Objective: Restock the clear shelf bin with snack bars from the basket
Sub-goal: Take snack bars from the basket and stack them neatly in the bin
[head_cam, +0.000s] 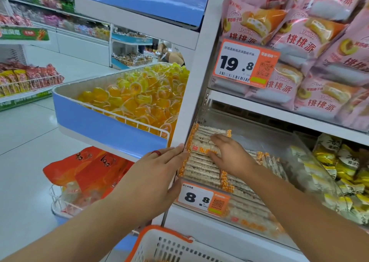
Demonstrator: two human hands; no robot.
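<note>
My right hand [229, 151] is lying inside the clear shelf bin [299, 183], its fingers flat and pressing on the snack bars [201, 167] stacked there. My left hand [153, 173] is resting flat against the bin's left corner, fingers straight. The basket [169, 243] is sitting below my arms.

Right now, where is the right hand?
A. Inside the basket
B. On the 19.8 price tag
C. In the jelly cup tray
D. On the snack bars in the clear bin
D: the right hand rests with its fingers spread over the stacked snack bars inside the clear bin, above the 8.8 price tag.
</note>
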